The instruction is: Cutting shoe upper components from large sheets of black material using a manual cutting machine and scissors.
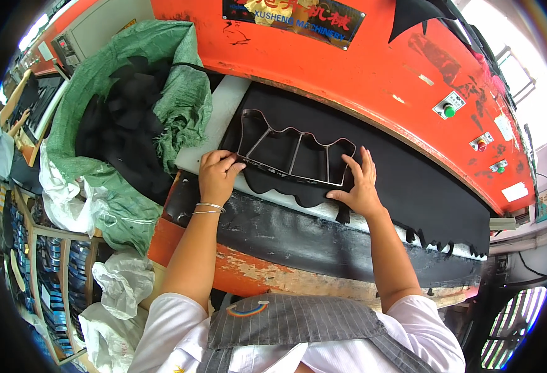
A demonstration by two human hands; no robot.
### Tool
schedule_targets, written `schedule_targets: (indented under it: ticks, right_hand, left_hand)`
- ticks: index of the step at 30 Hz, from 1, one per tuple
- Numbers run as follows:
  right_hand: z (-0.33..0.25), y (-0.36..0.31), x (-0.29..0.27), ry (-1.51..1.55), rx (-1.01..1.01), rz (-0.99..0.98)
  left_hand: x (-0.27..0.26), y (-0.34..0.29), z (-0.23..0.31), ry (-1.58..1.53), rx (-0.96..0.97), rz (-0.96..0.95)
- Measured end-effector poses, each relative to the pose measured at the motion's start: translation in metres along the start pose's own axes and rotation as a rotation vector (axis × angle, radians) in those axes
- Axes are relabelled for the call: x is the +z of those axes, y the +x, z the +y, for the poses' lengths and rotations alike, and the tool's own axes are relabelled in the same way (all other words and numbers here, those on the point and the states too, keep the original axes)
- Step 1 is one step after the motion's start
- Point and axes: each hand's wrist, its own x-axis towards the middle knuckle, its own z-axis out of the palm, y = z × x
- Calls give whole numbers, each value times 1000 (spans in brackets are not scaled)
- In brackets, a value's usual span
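A metal cutting die (293, 174), a shallow open frame with a wavy far edge and crossbars inside, lies on black sheet material (410, 199). My left hand (217, 177) grips its left end, thumb and fingers close together at the corner. Around the right end, my right hand (361, 186) holds the die, with the thumb toward the near side and fingers along the end wall. Below the die, the near edge of the black sheet is scalloped. A white board (214, 118) lies beneath the sheet and shows at the left.
An orange machine body (404, 87) with a green button (449, 110) rises behind the sheet. At the left stands a green woven sack (186, 118) full of black scraps (124, 105). A shelf (65, 267) holds several dies, beside white plastic bags (121, 280).
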Motion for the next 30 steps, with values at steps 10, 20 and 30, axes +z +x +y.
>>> schedule_targets:
  ticks: [10, 20, 30]
  right_hand:
    - [36, -4, 0, 97, -118, -142]
    - [53, -10, -19, 1, -111, -100]
    - [283, -75, -249, 69, 288, 926]
  left_hand:
    - [13, 0, 18, 76, -54, -2]
    - [30, 12, 40, 116, -4, -14]
    - [120, 75, 257, -580, 53, -67]
